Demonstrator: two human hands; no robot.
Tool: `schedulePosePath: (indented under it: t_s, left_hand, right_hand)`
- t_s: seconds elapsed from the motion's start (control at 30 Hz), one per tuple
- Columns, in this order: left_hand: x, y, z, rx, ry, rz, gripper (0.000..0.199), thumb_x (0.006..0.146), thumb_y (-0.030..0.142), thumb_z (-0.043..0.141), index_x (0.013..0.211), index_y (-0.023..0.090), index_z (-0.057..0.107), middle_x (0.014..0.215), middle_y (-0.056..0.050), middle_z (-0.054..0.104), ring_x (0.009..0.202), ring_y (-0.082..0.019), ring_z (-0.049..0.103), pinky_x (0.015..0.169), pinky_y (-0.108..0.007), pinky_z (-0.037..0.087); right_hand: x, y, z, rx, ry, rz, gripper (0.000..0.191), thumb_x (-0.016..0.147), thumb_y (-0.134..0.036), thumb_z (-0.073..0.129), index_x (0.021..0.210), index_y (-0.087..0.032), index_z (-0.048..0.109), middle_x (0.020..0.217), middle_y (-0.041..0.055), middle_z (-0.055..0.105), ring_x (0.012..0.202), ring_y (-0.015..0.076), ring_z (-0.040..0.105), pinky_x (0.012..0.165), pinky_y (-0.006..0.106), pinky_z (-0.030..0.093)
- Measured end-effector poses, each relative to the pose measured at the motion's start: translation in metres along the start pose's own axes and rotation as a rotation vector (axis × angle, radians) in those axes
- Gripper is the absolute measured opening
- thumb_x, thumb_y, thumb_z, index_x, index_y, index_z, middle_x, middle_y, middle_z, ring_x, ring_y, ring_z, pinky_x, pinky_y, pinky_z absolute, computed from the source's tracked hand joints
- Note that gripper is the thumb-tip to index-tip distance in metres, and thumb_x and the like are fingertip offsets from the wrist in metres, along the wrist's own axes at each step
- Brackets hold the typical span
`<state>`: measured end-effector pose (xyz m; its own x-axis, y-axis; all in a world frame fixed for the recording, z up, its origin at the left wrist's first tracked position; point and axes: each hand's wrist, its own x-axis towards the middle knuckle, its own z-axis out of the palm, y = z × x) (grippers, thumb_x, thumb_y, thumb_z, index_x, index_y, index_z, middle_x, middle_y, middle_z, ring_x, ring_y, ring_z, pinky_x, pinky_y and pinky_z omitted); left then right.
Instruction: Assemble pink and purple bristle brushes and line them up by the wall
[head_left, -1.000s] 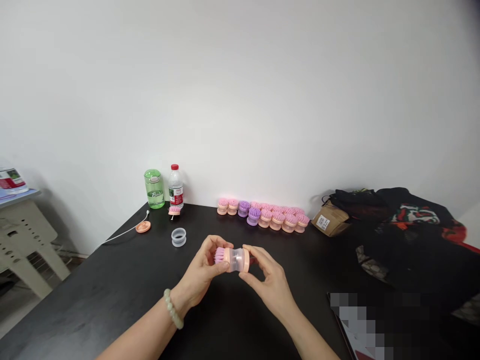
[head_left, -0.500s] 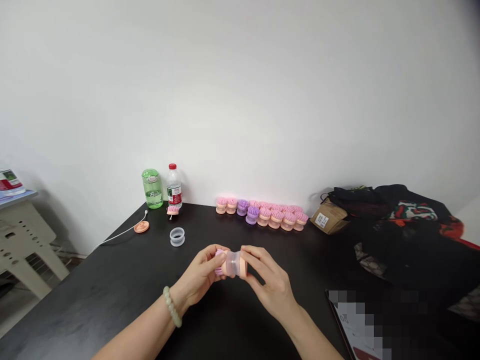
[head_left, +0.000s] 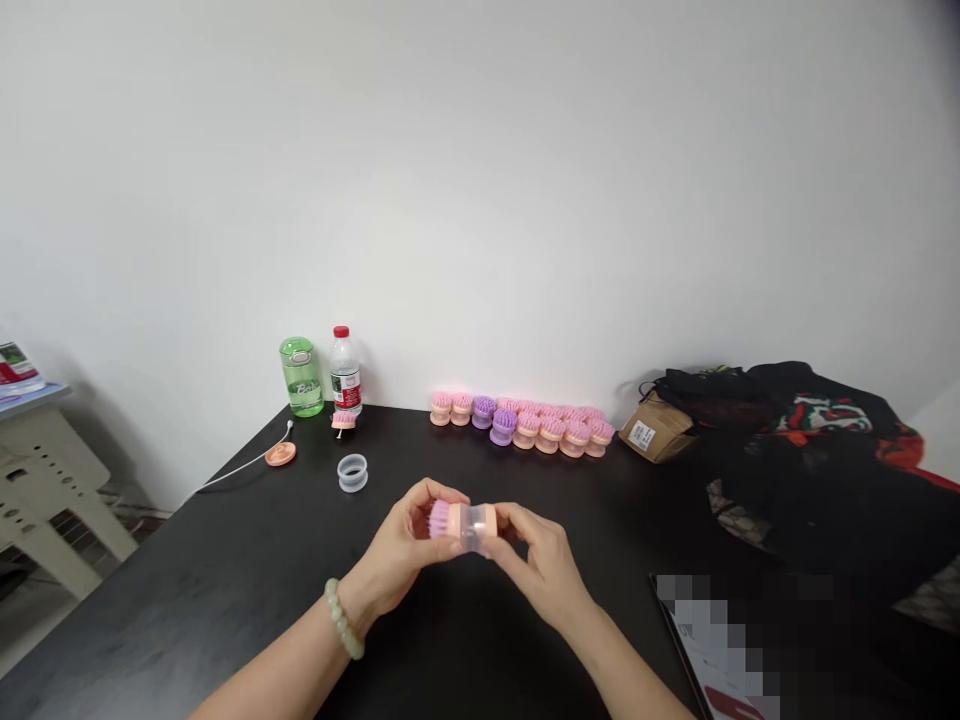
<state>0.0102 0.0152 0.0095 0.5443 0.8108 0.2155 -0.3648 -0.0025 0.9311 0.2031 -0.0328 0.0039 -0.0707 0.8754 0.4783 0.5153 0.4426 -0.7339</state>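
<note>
Between my hands, above the black table, a scrubbing brush (head_left: pixel 473 528) lies on its side. Pink bristles point left, a clear waist sits in the middle, and a peach cap faces right. My left hand (head_left: pixel 411 535) is closed round the bristle end, thumb below and fingers above. At the cap end, the fingertips and thumb of my right hand (head_left: pixel 536 555) pinch the brush. Left of them on the table stands a clear ring (head_left: pixel 352 473). Farther back are a peach disc (head_left: pixel 280 454) and a pink bristle head with a small stem (head_left: pixel 343 421).
Several finished-looking pink and purple brushes (head_left: pixel 551 430) stand in rows along the wall. A green bottle (head_left: pixel 303 378) and a red-capped water bottle (head_left: pixel 346 372) are at the back left, near a white cable (head_left: pixel 238 472). At right lie a brown paper bag (head_left: pixel 657 428), dark clothing (head_left: pixel 810 480) and a tablet-like device (head_left: pixel 709 650).
The brush has turned slightly between my hands. My left thumb has slid down to its lower edge, and my right fingers have shifted from over the cap to its right end.
</note>
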Motion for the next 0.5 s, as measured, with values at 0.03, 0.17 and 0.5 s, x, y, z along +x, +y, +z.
schedulePosePath:
  t_s: [0.03, 0.17, 0.5]
  left_hand:
    - [-0.001, 0.000, -0.001, 0.073, -0.028, 0.078, 0.039, 0.066, 0.027, 0.087, 0.097, 0.020, 0.064, 0.104, -0.004, 0.061, 0.087, -0.016, 0.057, 0.076, -0.027, 0.047]
    - [-0.003, -0.003, -0.003, 0.424, -0.117, 0.332, 0.026, 0.081, 0.022, 0.074, 0.105, 0.022, 0.064, 0.112, -0.008, 0.061, 0.104, -0.023, 0.058, 0.092, -0.037, 0.047]
    - [0.000, 0.004, -0.004, 0.398, 0.046, 0.089, 0.045, 0.070, 0.035, 0.085, 0.107, 0.019, 0.066, 0.097, -0.005, 0.064, 0.085, -0.019, 0.059, 0.076, -0.029, 0.049]
  right_hand:
    - [0.000, 0.002, 0.004, 0.119, -0.036, 0.128, 0.044, 0.095, -0.054, 0.050, 0.074, -0.017, 0.063, 0.067, 0.0040, 0.066, 0.059, 0.0169, 0.062, 0.060, 0.031, 0.053]
    - [0.002, 0.009, 0.017, 0.615, -0.098, 0.463, 0.056, 0.089, -0.068, 0.049, 0.073, -0.015, 0.062, 0.063, 0.0025, 0.061, 0.052, 0.0136, 0.057, 0.048, 0.027, 0.049]
    - [0.001, 0.009, 0.002, 0.388, -0.011, 0.139, 0.037, 0.076, -0.032, 0.079, 0.110, -0.021, 0.069, 0.099, 0.0058, 0.069, 0.081, 0.0201, 0.067, 0.071, 0.033, 0.058]
